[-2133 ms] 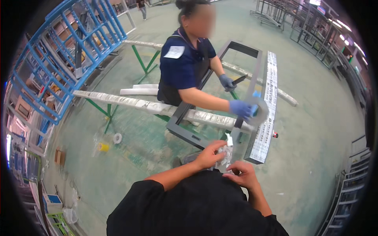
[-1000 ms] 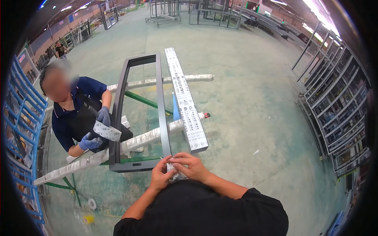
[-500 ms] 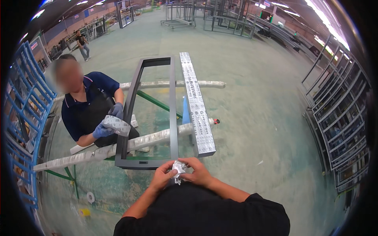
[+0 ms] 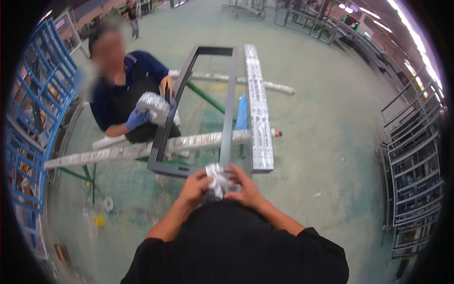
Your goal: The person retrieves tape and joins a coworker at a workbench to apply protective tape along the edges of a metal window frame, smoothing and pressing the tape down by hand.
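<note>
Close to my body, a crumpled wad of white-and-silver film [image 4: 216, 181] is pinched in my left hand [image 4: 194, 188]. My right hand [image 4: 247, 190] is beside it, with thumb and fingers apart; whether its fingertips touch the film, I cannot tell. Just beyond my hands lies a dark grey rectangular frame [image 4: 229, 111], its near end closest to the film. Right of the frame is a long bar [image 4: 258, 104] covered in printed silver film. Across the frame at the left, a co-worker's gloved hand [image 4: 137, 119] holds a thick roll of printed film [image 4: 154, 103].
Wrapped rails [image 4: 111, 155] on green legs [image 4: 88, 174] carry the frame and bar. A blue rack [image 4: 28, 156] stands at the left, metal racks [image 4: 416, 170] at the right. A white ring-shaped roll [image 4: 109, 204] and a yellow roll [image 4: 98, 221] lie on the floor.
My right fingers have spread, and the wad looks larger and looser. The co-worker has raised the roll. My view has shifted, so the frame and bar appear higher and farther right.
</note>
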Motion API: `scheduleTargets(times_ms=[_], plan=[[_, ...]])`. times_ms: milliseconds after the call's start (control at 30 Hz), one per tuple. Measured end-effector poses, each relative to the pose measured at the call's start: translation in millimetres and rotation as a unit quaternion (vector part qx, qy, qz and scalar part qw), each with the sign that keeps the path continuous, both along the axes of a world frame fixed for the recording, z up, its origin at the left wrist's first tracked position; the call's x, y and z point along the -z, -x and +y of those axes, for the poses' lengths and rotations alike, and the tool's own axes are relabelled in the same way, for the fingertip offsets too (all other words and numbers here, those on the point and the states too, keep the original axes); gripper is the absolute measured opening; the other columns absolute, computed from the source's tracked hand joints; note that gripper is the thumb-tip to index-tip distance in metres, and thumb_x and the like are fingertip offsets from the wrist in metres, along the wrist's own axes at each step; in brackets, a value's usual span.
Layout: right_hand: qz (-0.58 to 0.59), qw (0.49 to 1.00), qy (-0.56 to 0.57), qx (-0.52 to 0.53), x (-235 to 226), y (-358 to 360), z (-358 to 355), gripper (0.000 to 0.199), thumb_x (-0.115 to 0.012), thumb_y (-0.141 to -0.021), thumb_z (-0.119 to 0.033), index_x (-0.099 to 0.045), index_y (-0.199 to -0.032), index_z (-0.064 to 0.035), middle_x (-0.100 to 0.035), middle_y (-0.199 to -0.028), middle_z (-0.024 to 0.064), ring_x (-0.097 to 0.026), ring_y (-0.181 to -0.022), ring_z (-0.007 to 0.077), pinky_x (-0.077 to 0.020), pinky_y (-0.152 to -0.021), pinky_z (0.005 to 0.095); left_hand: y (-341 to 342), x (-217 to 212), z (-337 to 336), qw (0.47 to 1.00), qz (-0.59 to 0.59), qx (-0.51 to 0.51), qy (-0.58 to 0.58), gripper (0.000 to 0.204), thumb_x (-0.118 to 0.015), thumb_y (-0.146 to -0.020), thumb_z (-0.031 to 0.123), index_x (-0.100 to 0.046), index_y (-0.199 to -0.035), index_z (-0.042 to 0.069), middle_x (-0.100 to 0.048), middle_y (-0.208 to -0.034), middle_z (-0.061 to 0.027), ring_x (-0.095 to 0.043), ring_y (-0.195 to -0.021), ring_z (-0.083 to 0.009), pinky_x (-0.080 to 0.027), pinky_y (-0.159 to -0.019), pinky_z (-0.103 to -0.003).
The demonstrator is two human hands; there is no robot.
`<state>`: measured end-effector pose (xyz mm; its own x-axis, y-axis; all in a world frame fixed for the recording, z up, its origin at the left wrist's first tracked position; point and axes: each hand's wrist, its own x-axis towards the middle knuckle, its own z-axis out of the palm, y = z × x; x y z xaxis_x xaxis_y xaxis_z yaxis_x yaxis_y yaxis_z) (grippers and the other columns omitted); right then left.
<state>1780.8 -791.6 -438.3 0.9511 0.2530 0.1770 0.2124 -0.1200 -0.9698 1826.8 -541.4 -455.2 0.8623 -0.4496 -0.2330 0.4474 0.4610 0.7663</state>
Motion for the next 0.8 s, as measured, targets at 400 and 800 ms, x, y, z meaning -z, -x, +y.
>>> scheduleTargets(times_ms=[400,800], plan=[[0.183,0.982,0.021,-0.029,13,-4,0,0.027,-0.078,-0.104,-0.023,-0.077,-0.118,0.0006,-0.081,-0.104,0.0064,-0.073,-0.099,0.0166,-0.0563,-0.092,0.0356,-17,-28,12,0.973,-0.020,-0.123,0.195,0.043,-0.067,-0.110,0.020,-0.058,-0.150,0.006,-0.071,-0.138,-0.0128,-0.071,-0.126,-0.0296,-0.058,-0.111,-0.049],[0.240,0.952,-0.188,-0.020,-1,-21,-52,0.026,-0.075,-0.108,-0.026,-0.069,-0.093,-0.0056,-0.069,-0.079,0.0015,-0.061,-0.065,0.0119,-0.0487,-0.061,0.0296,-8,-18,17,0.956,0.052,-0.112,0.264,0.040,-0.064,-0.109,0.017,-0.058,-0.148,0.006,-0.071,-0.139,-0.0123,-0.070,-0.128,-0.0307,-0.056,-0.116,-0.053]])
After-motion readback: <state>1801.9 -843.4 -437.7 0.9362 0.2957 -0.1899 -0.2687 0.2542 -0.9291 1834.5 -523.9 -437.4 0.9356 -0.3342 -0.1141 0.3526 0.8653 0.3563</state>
